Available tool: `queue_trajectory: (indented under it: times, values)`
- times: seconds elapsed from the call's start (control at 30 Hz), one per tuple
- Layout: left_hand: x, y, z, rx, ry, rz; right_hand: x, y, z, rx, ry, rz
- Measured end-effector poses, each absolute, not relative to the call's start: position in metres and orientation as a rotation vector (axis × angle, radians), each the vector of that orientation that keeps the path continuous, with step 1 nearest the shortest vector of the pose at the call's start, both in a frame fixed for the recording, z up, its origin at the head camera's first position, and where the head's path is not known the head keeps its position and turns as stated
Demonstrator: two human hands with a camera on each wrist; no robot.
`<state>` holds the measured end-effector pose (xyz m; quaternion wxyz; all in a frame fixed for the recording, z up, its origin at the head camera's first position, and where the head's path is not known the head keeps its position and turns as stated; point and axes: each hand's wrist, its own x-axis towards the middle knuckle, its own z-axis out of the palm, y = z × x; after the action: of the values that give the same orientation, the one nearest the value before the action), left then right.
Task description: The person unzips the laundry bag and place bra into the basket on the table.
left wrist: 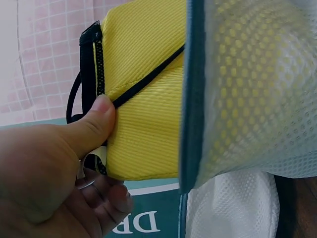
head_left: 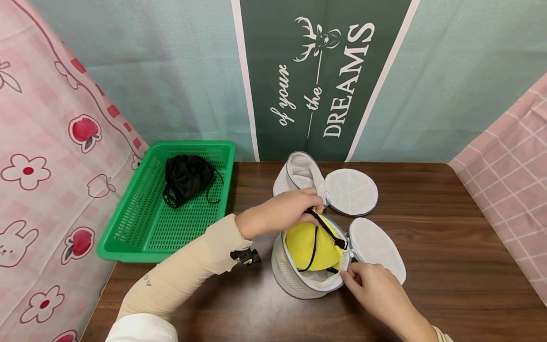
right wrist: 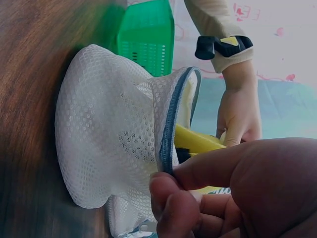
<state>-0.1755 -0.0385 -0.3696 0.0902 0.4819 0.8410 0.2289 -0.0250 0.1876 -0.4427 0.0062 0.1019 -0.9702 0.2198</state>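
Note:
A yellow ribbed fabric piece with black straps and a thin black cord [head_left: 314, 247] sits partly inside a round white mesh laundry bag [head_left: 295, 280], its upper edge standing above the opening. My left hand [head_left: 284, 211] pinches that edge by its black trim, thumb on the near face in the left wrist view [left wrist: 101, 111]. With thumb and fingers, my right hand [head_left: 376, 285] pinches the bag's grey zipped rim [right wrist: 171, 119]. The bag's round lid [head_left: 378, 244] lies folded back to the right. Mesh hides the lower part of the yellow piece.
Behind it stands a second open mesh bag [head_left: 279, 183], its round lid [head_left: 352, 192] flat on the wooden table [head_left: 448, 228]. A green plastic basket [head_left: 166, 242] on the left holds a black fabric item with cords [head_left: 188, 175]. Printed curtains hang around the table.

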Motion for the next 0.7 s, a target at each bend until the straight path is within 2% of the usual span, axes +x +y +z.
queue_trajectory:
  times: [0.7]
  values:
    - [-0.185, -0.059, -0.345, 1.334, 2.436, 1.001, -0.026, 0.187, -0.446, 0.291, -3.046, 0.683]
